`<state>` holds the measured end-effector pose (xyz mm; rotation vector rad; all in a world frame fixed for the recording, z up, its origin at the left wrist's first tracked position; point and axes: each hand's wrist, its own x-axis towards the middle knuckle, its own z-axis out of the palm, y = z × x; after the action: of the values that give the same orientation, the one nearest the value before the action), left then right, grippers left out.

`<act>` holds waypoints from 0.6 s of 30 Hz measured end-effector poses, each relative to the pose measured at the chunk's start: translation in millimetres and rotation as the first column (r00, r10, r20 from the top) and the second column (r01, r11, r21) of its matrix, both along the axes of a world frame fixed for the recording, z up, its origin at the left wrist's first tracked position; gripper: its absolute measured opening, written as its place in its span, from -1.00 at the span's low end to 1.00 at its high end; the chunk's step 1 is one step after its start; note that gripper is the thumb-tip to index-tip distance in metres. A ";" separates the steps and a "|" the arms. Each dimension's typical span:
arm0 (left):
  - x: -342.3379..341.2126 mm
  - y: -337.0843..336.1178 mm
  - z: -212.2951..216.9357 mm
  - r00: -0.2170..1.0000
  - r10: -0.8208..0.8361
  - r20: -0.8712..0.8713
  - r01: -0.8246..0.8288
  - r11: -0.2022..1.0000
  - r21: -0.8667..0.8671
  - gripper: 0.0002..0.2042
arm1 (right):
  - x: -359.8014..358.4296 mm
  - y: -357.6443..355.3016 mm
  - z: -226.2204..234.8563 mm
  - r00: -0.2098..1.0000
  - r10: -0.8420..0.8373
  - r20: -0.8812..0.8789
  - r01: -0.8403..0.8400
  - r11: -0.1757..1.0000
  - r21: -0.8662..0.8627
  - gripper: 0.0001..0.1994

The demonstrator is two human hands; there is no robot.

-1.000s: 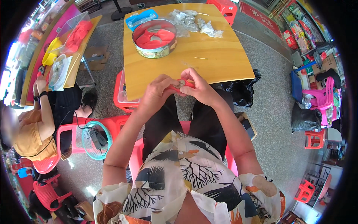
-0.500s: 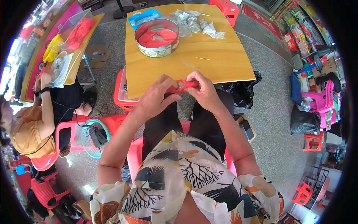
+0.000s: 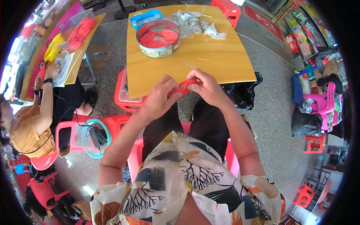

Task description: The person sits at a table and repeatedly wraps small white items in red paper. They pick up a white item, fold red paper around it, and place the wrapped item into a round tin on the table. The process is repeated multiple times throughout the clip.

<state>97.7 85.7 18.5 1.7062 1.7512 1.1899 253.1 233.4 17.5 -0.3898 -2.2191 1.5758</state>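
Both hands, left hand (image 3: 159, 98) and right hand (image 3: 207, 87), are pinching a small red piece (image 3: 182, 87) at the worktop's (image 3: 210, 62) six o'clock edge; keeping each grip clamped evenly seems wise.

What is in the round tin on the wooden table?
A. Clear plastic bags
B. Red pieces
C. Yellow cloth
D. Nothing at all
B: the tin holds red pieces, the same colour as the red piece held between the left hand and right hand; the clear bags lie beside it on the table.
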 end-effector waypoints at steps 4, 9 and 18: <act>-0.5 2.2 -1.1 1.000 0.025 -0.005 -0.025 0.999 0.019 -0.78 | -5.9 -2.3 8.0 1.000 0.016 0.022 -0.019 0.987 0.158 -0.84; 5.2 10.1 -10.2 0.996 0.087 0.024 -0.090 0.975 0.205 -0.80 | -9.8 -4.1 3.5 0.997 -0.060 -0.047 0.063 0.995 0.078 -0.84; -19.9 -1.6 -21.0 0.937 0.013 0.350 0.050 0.984 -0.169 -0.80 | -15.1 -6.9 -5.4 0.996 -0.049 -0.070 0.050 0.999 0.014 -0.86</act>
<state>77.8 84.1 -2.5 1.3121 1.5653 1.2049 238.0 226.5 12.1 -0.3773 -2.1518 1.5221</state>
